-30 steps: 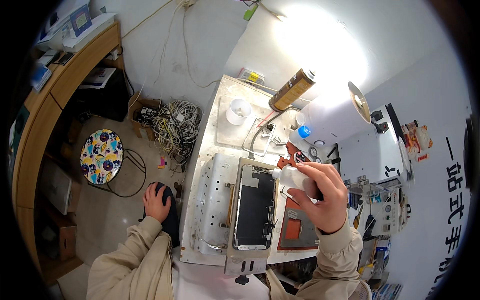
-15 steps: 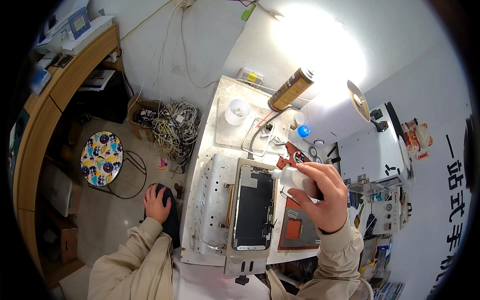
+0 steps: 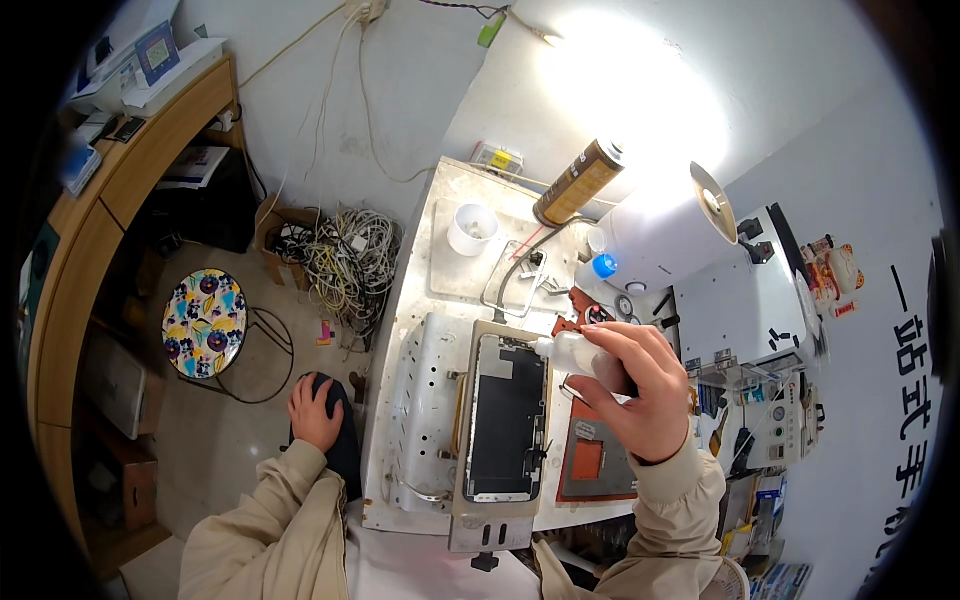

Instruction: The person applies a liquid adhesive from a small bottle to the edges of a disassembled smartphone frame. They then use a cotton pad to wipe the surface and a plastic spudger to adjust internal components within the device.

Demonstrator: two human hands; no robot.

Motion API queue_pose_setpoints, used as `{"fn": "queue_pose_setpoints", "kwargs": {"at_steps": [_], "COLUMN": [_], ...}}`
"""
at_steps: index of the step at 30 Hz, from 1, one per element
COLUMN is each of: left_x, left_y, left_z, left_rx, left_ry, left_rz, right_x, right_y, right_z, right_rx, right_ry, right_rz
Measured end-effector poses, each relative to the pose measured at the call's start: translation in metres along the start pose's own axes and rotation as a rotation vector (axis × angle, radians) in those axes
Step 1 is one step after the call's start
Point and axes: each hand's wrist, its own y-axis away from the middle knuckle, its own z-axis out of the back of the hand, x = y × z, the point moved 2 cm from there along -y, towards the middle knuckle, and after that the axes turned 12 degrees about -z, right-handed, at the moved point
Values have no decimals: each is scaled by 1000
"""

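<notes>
My right hand point(image 3: 645, 395) is closed around a small whitish squeeze bottle point(image 3: 577, 358), tipped sideways with its nozzle to the left. The nozzle points over the upper right edge of a black phone screen assembly point(image 3: 508, 425). That assembly lies in a metal clamp fixture point(image 3: 490, 538) with a black knob at its near end. Whether liquid comes out cannot be made out. My left hand point(image 3: 316, 412) rests flat on my dark-clothed knee point(image 3: 345, 440), fingers spread, holding nothing. Left of the fixture is a perforated silver metal housing point(image 3: 422, 400).
Behind the fixture stand a white cup point(image 3: 472, 229), a brown spray can point(image 3: 580, 183), a blue-capped bottle point(image 3: 603, 266) and a white cylinder point(image 3: 660, 240). A grey and orange mat point(image 3: 597, 460) lies to the right. Tangled cables point(image 3: 355, 260) and a patterned stool point(image 3: 204, 323) are at left.
My right hand has shifted slightly left with the bottle, bringing its nozzle a little further over the screen assembly's edge. The left hand stays on the knee.
</notes>
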Motion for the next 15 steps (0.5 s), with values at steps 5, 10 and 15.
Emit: {"fn": "queue_pose_setpoints", "kwargs": {"at_steps": [5,10,15], "left_x": [0,1,-1], "left_y": [-1,0,0], "left_z": [0,0,1], "left_rx": [3,3,16], "left_ry": [3,3,-5], "left_rz": [5,8,12], "right_x": [0,1,-3], "right_y": [1,5,9], "right_z": [1,5,6], "right_rx": [-6,-1,-8], "right_ry": [13,19,18], "right_rz": [-6,-37,-56]}}
